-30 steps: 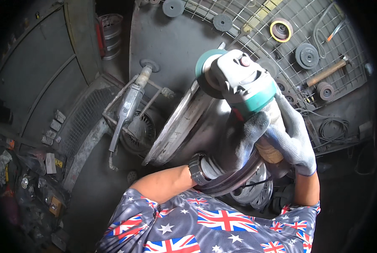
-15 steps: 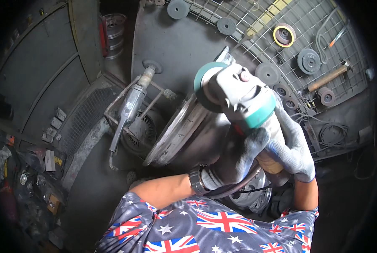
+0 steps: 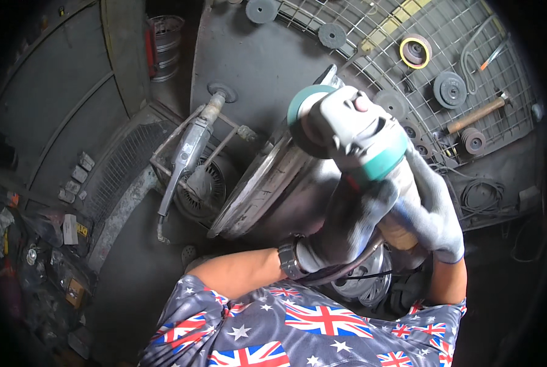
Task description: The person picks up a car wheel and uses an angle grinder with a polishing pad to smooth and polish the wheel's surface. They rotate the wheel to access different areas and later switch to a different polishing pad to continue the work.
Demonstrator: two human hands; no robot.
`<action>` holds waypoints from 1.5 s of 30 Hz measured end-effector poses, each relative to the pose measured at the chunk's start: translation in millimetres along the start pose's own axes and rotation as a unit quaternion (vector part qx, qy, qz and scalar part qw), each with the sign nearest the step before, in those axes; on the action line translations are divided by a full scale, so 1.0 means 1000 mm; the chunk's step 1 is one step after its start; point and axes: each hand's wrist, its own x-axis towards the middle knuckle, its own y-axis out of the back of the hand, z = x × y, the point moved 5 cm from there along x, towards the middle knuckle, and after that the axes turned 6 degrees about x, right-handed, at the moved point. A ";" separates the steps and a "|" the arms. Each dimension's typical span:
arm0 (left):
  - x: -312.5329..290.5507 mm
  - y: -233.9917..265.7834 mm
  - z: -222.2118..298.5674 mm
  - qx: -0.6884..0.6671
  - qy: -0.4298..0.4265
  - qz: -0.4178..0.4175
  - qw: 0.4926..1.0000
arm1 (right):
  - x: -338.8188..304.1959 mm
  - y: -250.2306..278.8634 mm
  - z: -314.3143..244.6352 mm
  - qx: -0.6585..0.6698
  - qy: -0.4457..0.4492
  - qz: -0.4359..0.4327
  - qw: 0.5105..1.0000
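Observation:
An angle grinder (image 3: 362, 125) with a pale head, a teal band and a round teal-edged disc (image 3: 310, 98) is held up in front of me. My right hand (image 3: 429, 214), in a light knit work glove, wraps round its body. My left hand (image 3: 353, 220), gloved in grey, is closed on the grinder's underside; some of its fingers are hidden. Just left of the grinder stands a worn wheel rim (image 3: 249, 192), tilted, its edge close to the disc. Whether disc and rim touch, I cannot tell.
Left of the rim, a long grey power tool (image 3: 191, 150) rests on a metal frame (image 3: 160, 162). Abrasive wheels (image 3: 449, 90) and a hammer (image 3: 478, 114) hang on a wire grid at the upper right. Clutter (image 3: 56, 263) lies at lower left; another wheel (image 3: 371, 275) sits below my hands.
Both hands and the grinder have shifted slightly to the right in the picture, the disc with them. The grip stays the same. The wheel rim stands about where it was.

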 end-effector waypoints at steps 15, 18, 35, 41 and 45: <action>0.011 -0.001 -0.003 0.036 -0.004 0.018 0.999 | 0.008 0.005 -0.005 0.012 -0.040 0.020 0.999; -0.006 -0.007 -0.001 -0.013 0.004 0.045 0.999 | -0.006 0.008 0.005 -0.008 -0.007 -0.022 1.000; 0.007 -0.005 0.002 0.021 -0.025 0.009 0.999 | 0.003 0.004 -0.004 0.017 -0.031 0.000 0.999; -0.017 -0.013 -0.002 -0.015 -0.036 0.087 0.995 | -0.012 0.001 0.002 -0.006 -0.009 -0.032 0.999; 0.003 -0.010 0.002 0.004 -0.003 0.027 1.000 | -0.001 0.006 -0.008 -0.001 -0.030 -0.002 1.000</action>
